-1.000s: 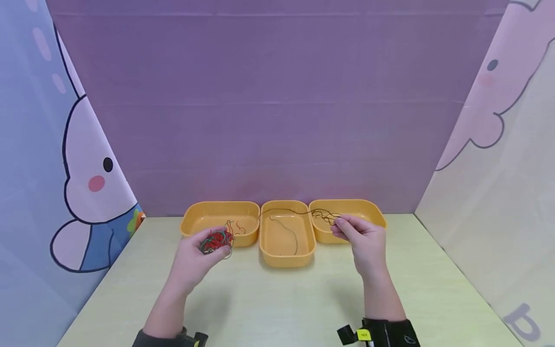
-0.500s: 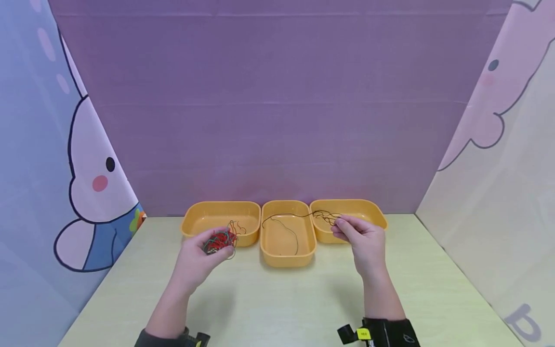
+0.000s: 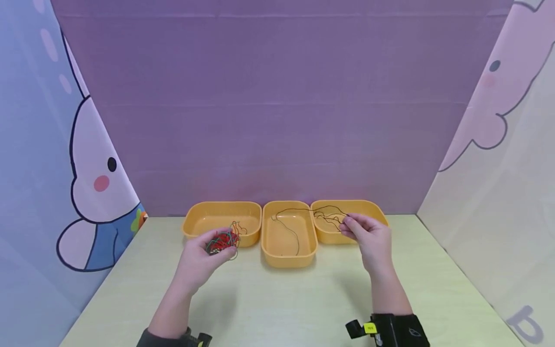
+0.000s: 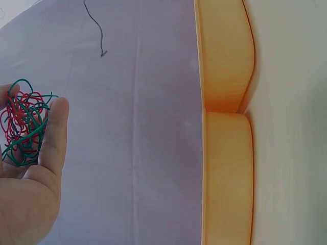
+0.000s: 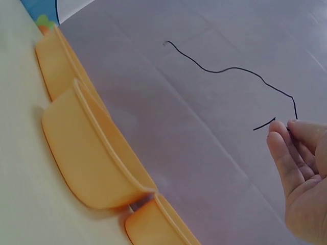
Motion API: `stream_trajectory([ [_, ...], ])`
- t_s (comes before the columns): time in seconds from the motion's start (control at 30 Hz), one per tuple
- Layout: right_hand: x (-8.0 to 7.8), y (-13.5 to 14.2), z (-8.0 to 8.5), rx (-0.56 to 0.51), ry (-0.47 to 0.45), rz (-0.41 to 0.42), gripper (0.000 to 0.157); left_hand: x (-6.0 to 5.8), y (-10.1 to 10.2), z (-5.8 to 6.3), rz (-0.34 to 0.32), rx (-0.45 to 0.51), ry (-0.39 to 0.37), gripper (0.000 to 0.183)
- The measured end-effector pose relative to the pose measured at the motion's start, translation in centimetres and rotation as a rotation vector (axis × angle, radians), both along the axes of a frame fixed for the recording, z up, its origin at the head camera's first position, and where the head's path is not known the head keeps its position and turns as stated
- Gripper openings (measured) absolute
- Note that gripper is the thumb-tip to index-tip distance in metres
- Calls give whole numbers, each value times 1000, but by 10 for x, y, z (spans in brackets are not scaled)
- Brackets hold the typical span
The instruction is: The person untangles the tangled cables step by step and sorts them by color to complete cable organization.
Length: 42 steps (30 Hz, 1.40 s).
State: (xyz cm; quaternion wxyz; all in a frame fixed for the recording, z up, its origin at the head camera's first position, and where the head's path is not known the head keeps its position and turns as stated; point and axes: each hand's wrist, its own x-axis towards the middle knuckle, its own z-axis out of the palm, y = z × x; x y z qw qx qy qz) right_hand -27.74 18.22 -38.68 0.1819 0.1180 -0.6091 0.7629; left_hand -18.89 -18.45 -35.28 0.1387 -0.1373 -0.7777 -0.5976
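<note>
In the head view, the left hand (image 3: 200, 262) grips a tangled bundle of thin red and green wires (image 3: 224, 241) between thumb and fingers, before the left rounded yellow plastic tray (image 3: 221, 211). The right hand (image 3: 372, 241) pinches a long, thin black wire (image 3: 299, 209) that reaches over the middle rounded yellow plastic tray (image 3: 289, 261) on the pale bench (image 3: 277, 308).

In the left wrist view, the bundle sits within the digits.

In the right wrist view, the black wire extends up from the fingertips.
</note>
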Motion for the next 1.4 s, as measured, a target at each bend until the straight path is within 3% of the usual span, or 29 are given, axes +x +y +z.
stream_trajectory([
  [0.17, -11, 14, 3, 20, -47, -32, 27, 1, 1, 1, -3, -5, -3, 38],
  [0.4, -29, 39, 3, 52, -106, -84, 30, -19, -7, -27, -9, 9, 9, 40],
  [0.6, -46, 58, 3, 92, -152, -155, 30, -18, -6, -26, 0, 9, 8, 38],
  [0.97, -68, 73, 0, 207, -281, -205, 32, -20, -6, -29, -5, 19, -10, 40],
  [1.4, -91, 67, -26, 301, -397, -229, 30, -20, -3, -29, -16, 16, -17, 40],
])
